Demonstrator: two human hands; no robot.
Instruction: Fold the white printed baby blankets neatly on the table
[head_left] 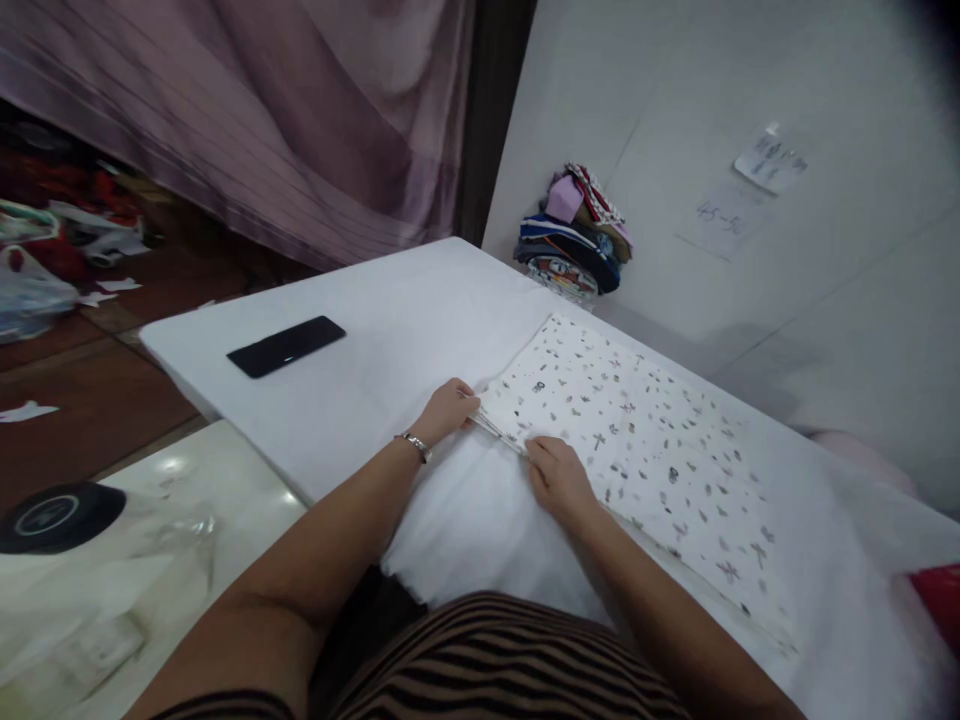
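Observation:
A white cloth with small dark printed motifs (637,440) lies flat on a white-covered table (405,330). My left hand (448,408), a bracelet at its wrist, pinches the near left corner of the printed cloth with its fingers closed. A little to the right, my right hand (559,478) grips the same near edge, fingers curled over it. Both forearms reach in from the bottom of the view.
A black phone (286,346) lies on the table to the left. A pile of folded colourful fabrics (576,235) leans against the white wall at the back. A purple curtain (262,110) hangs behind. A round black object (56,516) sits on a lower white surface at left.

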